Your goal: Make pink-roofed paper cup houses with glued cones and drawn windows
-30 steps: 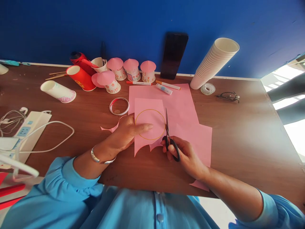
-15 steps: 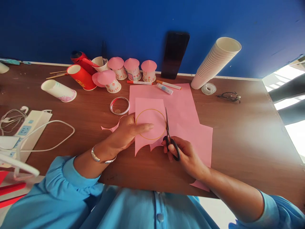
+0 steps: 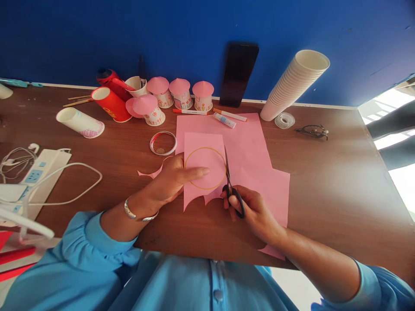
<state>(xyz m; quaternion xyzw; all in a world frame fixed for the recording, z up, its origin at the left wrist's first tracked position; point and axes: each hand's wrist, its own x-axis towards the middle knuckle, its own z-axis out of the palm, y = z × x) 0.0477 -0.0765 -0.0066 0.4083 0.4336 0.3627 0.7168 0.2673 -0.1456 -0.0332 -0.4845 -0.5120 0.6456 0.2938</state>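
My left hand [image 3: 173,178] pinches a piece of pink paper [image 3: 205,142] from its left side, thumb on top and fingers hidden beneath. A yellow circle is drawn on this piece, and its lower edge is cut in a curve. In my right hand [image 3: 251,209] is a pair of black-handled scissors [image 3: 227,170], blades pointing away from me along the paper's right edge, beside the circle. Larger pink sheets [image 3: 249,151] lie under and behind the held piece. A pink offcut [image 3: 154,172] lies by my left hand.
Decorated paper cups with pink cone tops [image 3: 180,93] stand at the back, near markers [image 3: 230,115] and a glue stick [image 3: 224,120]. A phone [image 3: 239,74] leans on the blue wall. Stacked cups [image 3: 293,84] stand right; a tape roll [image 3: 163,143] and power strip [image 3: 39,179] lie left.
Hardly anything differs. The whole view has shifted very slightly; both hands, the paper and the scissors keep the same positions.
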